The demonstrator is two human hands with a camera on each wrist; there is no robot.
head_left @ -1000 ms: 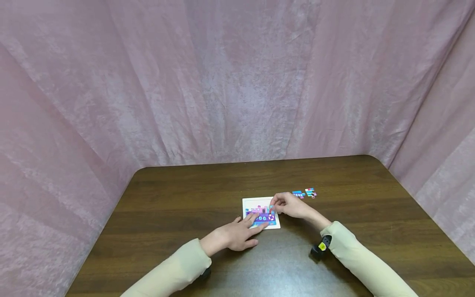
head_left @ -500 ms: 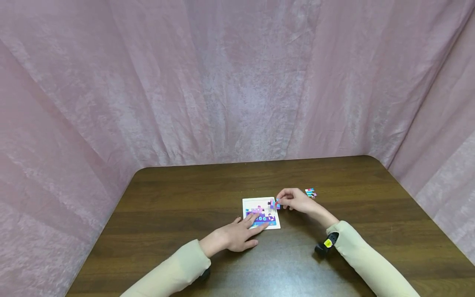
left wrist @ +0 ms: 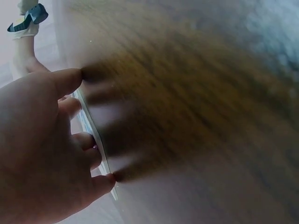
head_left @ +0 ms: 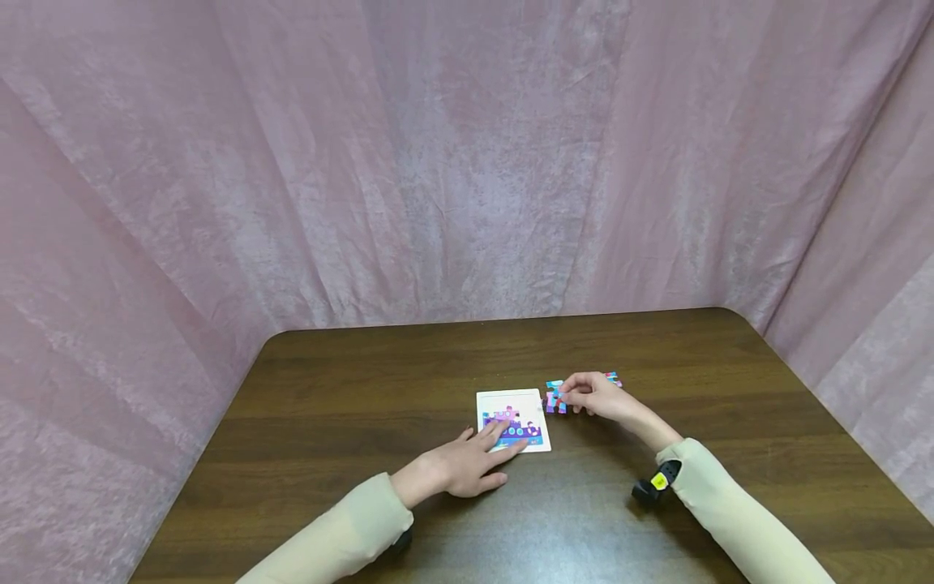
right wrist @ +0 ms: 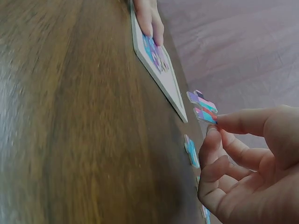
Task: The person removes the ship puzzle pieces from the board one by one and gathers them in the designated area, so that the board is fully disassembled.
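My left hand point(head_left: 477, 464) lies spread over the lower left of a white-framed jigsaw puzzle point(head_left: 536, 400), its fingertips on the purple and blue picture. In the left wrist view its fingers point(left wrist: 96, 186) reach the puzzle's edge. Just right of the frame, my right hand point(head_left: 594, 395) pinches a puzzle piece point(right wrist: 205, 114) between thumb and forefinger. That piece is pink, blue and red with knobbed edges, and it is held above the table. The upper part of the puzzle's picture area shows bare white.
A loose blue piece point(right wrist: 192, 151) lies on the wooden table point(head_left: 365, 389) beyond the frame's corner. Another loose piece point(head_left: 614, 378) lies behind my right hand, partly covered by it. Pink curtains point(head_left: 467, 162) hang behind the table.
My right hand has moved right, carrying the puzzle piece off the frame and toward the loose pieces. The puzzle's right side now shows more white. My left hand has stayed put.
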